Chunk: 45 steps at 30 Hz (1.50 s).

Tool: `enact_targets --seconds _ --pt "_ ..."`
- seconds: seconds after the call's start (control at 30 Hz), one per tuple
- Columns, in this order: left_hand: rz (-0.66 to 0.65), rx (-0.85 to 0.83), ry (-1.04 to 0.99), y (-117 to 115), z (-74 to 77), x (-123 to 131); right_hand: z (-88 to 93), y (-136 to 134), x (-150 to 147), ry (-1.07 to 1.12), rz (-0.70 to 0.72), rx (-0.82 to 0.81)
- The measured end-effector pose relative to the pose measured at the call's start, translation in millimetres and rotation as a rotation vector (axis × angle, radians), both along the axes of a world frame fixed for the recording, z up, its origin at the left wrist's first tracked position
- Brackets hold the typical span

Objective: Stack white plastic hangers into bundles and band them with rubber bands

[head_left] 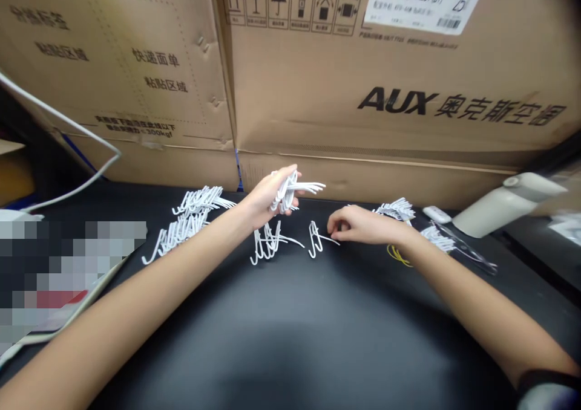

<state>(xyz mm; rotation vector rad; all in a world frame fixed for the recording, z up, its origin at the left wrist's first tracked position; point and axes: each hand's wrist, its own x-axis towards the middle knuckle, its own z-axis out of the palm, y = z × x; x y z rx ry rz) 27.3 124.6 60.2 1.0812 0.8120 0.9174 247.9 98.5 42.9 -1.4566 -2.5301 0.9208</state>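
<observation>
My left hand is raised a little above the black table and closed around a bunch of white wire hooks. My right hand rests on the table with its fingers pinched on a single white hook. Between the two hands lies a small pile of white hooks. More bundled white hooks lie to the left of my left arm, and another bundle sits just behind my right wrist.
Large cardboard boxes wall off the back of the table. A white cable loops at the left. A white tool-like object lies at the right, with yellow rubber bands beside my right forearm. A blurred patch covers the left edge.
</observation>
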Motion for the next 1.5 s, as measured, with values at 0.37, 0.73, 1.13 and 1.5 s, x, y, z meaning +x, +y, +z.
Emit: enact_targets --seconds 0.37,0.73,1.13,1.5 --pt "-0.066 0.295 0.329 -18 -16.3 17 20.4 -21 -19 0.531 -0.071 -0.115" --pt "-0.111 0.009 0.178 -11 -17.5 16 13.5 -18 -21 0.567 -0.167 -0.016" --pt "-0.005 0.02 0.265 -14 -24.1 23 -1.1 -30 -31 0.565 -0.174 0.221" --pt "-0.184 0.066 0.173 -9 -16.2 12 12.0 -22 -24 0.614 -0.269 0.084"
